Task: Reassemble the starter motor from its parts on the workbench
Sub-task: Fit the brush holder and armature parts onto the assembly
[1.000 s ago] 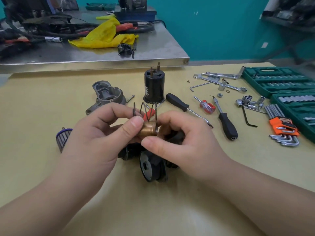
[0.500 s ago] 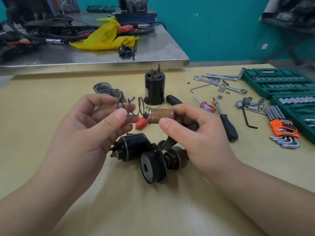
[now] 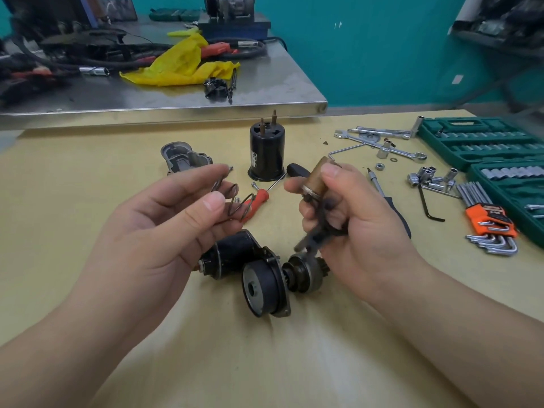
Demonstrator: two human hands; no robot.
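**Spring and plunger pulled apart**

Half a second ago the spring touched the copper plunger; now they are well apart. Left hand (image 3: 164, 228) pinches the coil spring (image 3: 235, 198) between thumb and fingers. Right hand (image 3: 350, 219) has its grip closed around the plunger (image 3: 316, 179), tilted up, with a dark lever hanging under it, blurred. On the tabletop (image 3: 73, 201) below lies the black motor assembly (image 3: 259, 275); the black housing (image 3: 267, 156) stands upright behind, its white label too small to read. Bare tabletop stretches toward the near edge.
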